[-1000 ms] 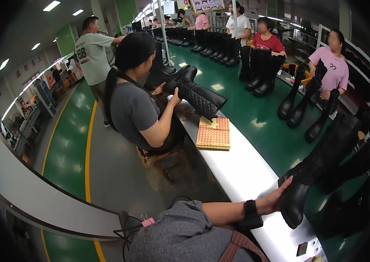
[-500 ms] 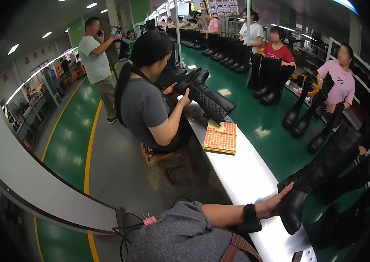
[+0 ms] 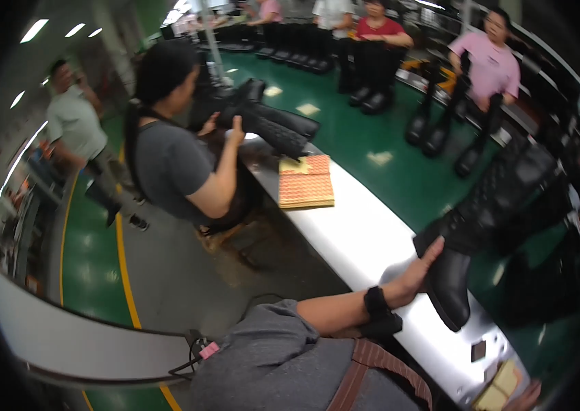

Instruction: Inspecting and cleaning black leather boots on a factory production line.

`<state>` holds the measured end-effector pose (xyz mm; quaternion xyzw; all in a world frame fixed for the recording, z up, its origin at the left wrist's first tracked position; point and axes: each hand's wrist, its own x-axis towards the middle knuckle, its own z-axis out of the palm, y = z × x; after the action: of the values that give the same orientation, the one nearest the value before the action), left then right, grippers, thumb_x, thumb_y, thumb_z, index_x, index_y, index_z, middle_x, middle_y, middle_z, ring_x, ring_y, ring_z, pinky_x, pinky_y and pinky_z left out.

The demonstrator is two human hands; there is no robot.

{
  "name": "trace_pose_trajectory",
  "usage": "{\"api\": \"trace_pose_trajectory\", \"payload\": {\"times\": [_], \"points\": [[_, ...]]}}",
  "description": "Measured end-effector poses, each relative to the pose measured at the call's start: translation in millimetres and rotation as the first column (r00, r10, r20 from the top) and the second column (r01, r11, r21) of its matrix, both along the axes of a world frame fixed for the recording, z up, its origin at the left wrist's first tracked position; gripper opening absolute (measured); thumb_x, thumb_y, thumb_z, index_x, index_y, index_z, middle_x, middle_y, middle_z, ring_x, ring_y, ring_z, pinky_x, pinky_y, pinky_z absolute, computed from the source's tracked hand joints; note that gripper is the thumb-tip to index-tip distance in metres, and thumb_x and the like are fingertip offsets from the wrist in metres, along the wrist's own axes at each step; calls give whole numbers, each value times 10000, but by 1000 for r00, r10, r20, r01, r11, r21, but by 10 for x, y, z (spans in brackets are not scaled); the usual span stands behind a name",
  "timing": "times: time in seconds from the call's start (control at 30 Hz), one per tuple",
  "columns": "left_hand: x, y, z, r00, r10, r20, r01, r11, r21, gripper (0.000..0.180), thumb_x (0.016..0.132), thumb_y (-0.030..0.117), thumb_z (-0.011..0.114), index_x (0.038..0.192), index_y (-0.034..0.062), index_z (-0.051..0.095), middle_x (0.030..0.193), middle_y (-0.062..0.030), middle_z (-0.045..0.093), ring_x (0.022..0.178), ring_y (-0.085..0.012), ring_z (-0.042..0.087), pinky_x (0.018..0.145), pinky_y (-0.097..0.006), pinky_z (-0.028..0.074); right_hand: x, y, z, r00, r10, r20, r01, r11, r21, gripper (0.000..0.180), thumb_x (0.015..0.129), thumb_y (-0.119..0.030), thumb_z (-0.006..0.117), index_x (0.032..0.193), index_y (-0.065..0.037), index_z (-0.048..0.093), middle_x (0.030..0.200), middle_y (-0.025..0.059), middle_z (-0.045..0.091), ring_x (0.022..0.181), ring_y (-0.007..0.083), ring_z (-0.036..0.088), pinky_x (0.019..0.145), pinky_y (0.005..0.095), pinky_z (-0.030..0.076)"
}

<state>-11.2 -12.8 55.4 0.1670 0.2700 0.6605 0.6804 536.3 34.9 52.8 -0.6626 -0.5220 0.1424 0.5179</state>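
A tall black boot [image 3: 450,291] is gripped near its heel and foot by my left hand [image 3: 410,279]. The boot leans over the metal bench, its toe pointing down and its shaft running up to the right. Low at the right, my right hand [image 3: 526,397] is partly visible and blurred beside a small yellow pad [image 3: 499,385]. Whether its fingers hold the pad I cannot tell. A small dark square piece [image 3: 478,351] lies on the bench close by.
The shiny metal bench [image 3: 362,250] runs alongside a green conveyor [image 3: 351,161] carrying black boots. A stack of orange-and-yellow sticker sheets [image 3: 306,185] lies on the bench. A seated co-worker [image 3: 173,154] handles black boots at the left. Other people stand across the conveyor.
My view has shifted, so the surroundings sit further left and higher. My right hand and the yellow pad have come into view at the lower right. The left hand keeps hold of the boot.
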Motion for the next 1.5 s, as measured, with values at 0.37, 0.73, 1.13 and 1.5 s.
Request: {"api": "trace_pose_trajectory", "payload": {"times": [0.37,0.73,1.13,1.5], "points": [[32,45,-18,978,151,-142,-152,988,1,657,982,573,406,1301,7,509,1185,-111,626,1049,-183,636,932,-324,520,-2302,-249,783,786,602,-145,-613,788,-52,229,1023,-220,433,1071,-22,537,946,14,535,819,69,497,730,204,382],[-142,-30,4,948,-112,299,89,992,87,619,982,593,357,1242,65,550,1064,-99,668,867,-182,705,743,-335,619,-2772,-96,913,729,675,116,-662,738,-134,235,959,-245,609,927,-41,496,717,-29,469,654,53,409,585,213,345],[-61,-74,63,1000,6,25,-7,998,58,550,1005,492,439,1299,36,525,1206,-74,614,1028,-155,629,921,-288,500,-3318,-16,1163,719,499,484,-635,755,165,207,856,-169,731,932,-9,624,769,40,563,624,118,482,549,251,367],[-12,-62,28,900,391,-194,-359,916,182,556,949,297,638,1358,7,396,1279,-90,534,1149,-168,527,1020,-305,404,-3893,223,1295,549,333,767,-698,687,202,257,809,-275,748,816,-52,620,687,53,580,615,219,565,556,336,425]]}}
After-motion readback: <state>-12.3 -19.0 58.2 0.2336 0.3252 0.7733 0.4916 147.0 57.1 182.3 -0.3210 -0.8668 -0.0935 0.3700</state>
